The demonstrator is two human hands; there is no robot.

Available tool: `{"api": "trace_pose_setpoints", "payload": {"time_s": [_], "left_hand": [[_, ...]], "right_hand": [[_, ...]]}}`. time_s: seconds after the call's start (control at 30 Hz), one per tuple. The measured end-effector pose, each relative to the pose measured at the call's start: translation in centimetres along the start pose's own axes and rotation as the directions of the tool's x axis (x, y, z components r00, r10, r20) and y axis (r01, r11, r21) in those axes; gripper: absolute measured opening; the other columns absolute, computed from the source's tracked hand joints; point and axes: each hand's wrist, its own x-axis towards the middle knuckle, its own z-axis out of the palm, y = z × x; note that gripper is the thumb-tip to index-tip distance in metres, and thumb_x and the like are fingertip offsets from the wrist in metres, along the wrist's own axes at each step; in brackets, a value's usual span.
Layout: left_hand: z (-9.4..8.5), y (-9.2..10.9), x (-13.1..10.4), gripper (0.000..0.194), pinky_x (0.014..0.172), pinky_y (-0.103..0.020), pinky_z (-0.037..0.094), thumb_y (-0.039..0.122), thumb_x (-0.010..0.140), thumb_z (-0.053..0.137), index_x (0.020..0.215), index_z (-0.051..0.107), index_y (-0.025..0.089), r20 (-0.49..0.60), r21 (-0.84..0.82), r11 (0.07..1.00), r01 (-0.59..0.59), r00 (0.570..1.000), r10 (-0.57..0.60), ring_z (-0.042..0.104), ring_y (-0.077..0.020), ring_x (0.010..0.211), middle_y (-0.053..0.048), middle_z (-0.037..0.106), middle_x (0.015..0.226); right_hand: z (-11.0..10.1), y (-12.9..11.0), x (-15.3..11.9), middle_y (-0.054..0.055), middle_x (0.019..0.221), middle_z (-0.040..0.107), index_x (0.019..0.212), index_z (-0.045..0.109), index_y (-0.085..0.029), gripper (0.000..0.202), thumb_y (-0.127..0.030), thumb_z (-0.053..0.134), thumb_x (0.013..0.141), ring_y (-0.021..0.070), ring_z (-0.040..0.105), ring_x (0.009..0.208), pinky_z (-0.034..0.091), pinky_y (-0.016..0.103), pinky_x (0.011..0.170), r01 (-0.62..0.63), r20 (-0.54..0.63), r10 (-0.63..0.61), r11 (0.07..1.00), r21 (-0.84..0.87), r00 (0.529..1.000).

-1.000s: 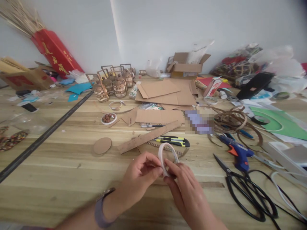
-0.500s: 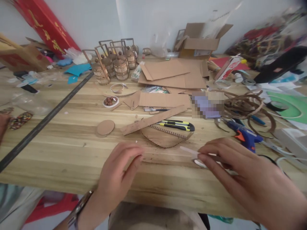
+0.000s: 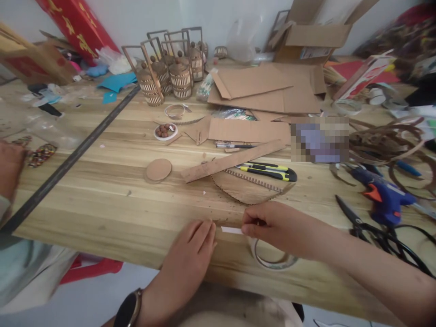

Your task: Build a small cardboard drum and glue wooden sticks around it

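the right hand [image 3: 269, 222] pinched a flat white strip [image 3: 231, 230] left of the pale round tape roll [image 3: 276, 264]; farther left, the left hand [image 3: 190, 256] lay fingers together. a short length was out, apparently unstuck.

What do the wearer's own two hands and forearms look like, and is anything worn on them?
The left hand has a watch at the wrist, with a dark, rounded face. The right hand has a bare wrist. No gloves or sleeves show.
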Motion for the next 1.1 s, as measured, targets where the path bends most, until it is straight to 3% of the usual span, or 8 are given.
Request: {"api": "trace_pose_setpoints", "payload": {"time_s": [0.3,0.57,1.1], "left_hand": [[-0.4,0.6,-0.1,0.033,0.084,-0.040,0.057,0.016,0.102,0.034,0.113,0.063,0.004,-0.026,-0.081,0.992,0.094,0.995,-0.097,0.060,-0.0268,0.101,-0.014,0.068,0.108],[-0.5,0.5,-0.4,0.033,0.087,-0.042,0.056,0.016,0.100,0.039,0.121,0.060,0.003,-0.016,-0.129,0.987,0.100,0.995,-0.103,0.061,-0.0272,0.104,-0.016,0.069,0.113],[-1.0,0.6,0.1,0.025,0.089,-0.041,0.055,0.015,0.100,0.040,0.110,0.062,0.009,-0.042,-0.199,0.968,0.153,0.986,-0.164,0.062,-0.0260,0.103,-0.013,0.070,0.110]], "right_hand": [[1.0,-1.2,2.9,0.001,0.068,0.067,0.070,0.067,-0.018,0.023,-0.023,0.054,0.089,0.0128,0.055,0.059,0.033,0.024,0.053,-0.020,0.074,0.025,0.997,-0.076,0.997],[1.6,-1.1,3.3,0.001,0.062,0.064,0.067,0.065,-0.019,0.026,-0.024,0.053,0.089,0.0128,0.051,0.055,0.030,0.025,0.051,-0.025,0.046,0.030,0.994,-0.105,0.999],[1.6,-1.6,3.7,0.004,0.072,0.069,0.071,0.070,-0.019,0.026,-0.026,0.053,0.090,0.0159,0.058,0.064,0.032,0.026,0.055,-0.046,0.059,0.059,0.979,-0.199,0.996]]}}
